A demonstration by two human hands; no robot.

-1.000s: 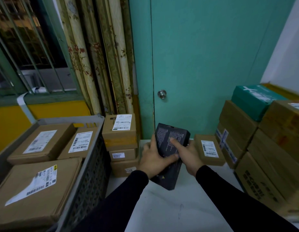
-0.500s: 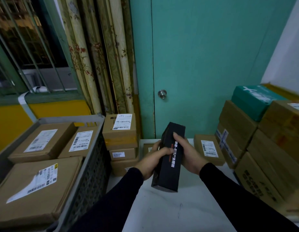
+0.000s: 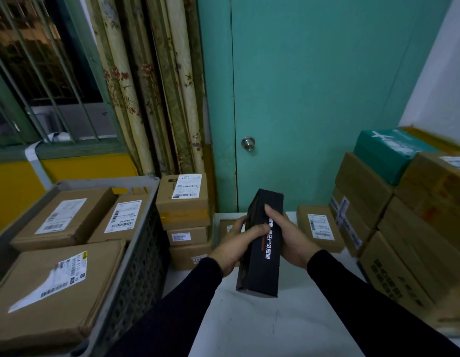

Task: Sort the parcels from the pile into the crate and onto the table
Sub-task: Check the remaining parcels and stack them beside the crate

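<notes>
A long black box [image 3: 261, 266] with white lettering on its narrow side is held above the white table [image 3: 262, 328], tilted with its far end up. My left hand [image 3: 235, 244] grips its left side, thumb on the lettered face. My right hand [image 3: 288, 237] grips its right side, fingers curled over the top. The grey crate [image 3: 136, 256] at the left holds three labelled brown parcels. The pile [image 3: 409, 228] of brown parcels, topped by a teal box [image 3: 388, 153], stands at the right.
Three stacked brown boxes [image 3: 183, 202] stand between the crate and the table. A small labelled box [image 3: 319, 228] and another, partly hidden behind my left hand, lie at the table's far edge. A teal door [image 3: 314, 99] and curtains are behind.
One second ago the black box showed its broad printed face; both hands have turned it so the narrow lettered side faces up. Since half a second ago it has hardly moved.
</notes>
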